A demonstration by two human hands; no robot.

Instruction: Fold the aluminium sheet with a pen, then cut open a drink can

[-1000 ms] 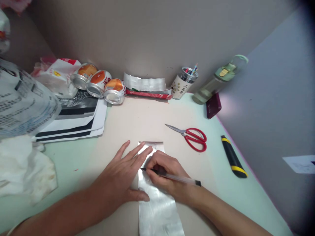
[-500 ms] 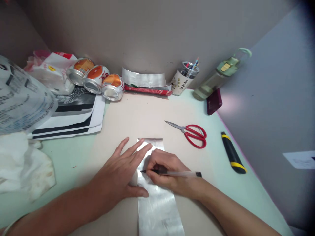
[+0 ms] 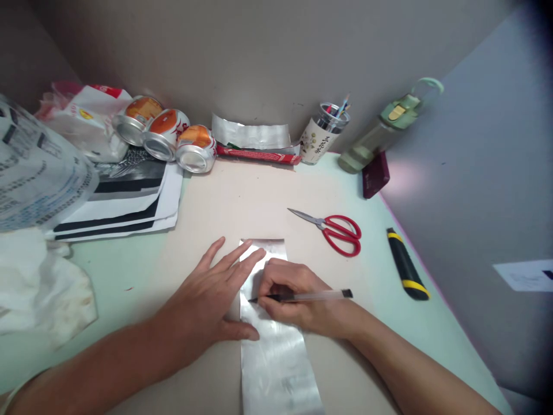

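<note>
A long strip of silvery sheet metal (image 3: 276,369) lies lengthwise in front of me on a pale board. Across its left edge rests my left hand (image 3: 216,294), fingers spread, with the fingertips and thumb on the metal. My right hand (image 3: 294,291) grips a pen (image 3: 319,295) that has a clear barrel and a black end. The pen's tip touches the strip near its left side, between the thumb and fingers of my left hand. Beyond my right hand lie scissors (image 3: 341,235) with red handles, blades pointing left.
A black and yellow utility knife (image 3: 406,265) lies at right. Along the back are several items: drink cans (image 3: 196,150), cut metal pieces (image 3: 254,138), a pen holder (image 3: 322,135), a green bottle (image 3: 375,135) and a maroon box (image 3: 375,176). Printed papers (image 3: 129,213) and a white cloth (image 3: 43,288) occupy the left.
The whole view has shifted slightly, so everything sits a little higher in the picture. Both hands keep nearly the same pose, and the pen tip stays on the metal strip.
</note>
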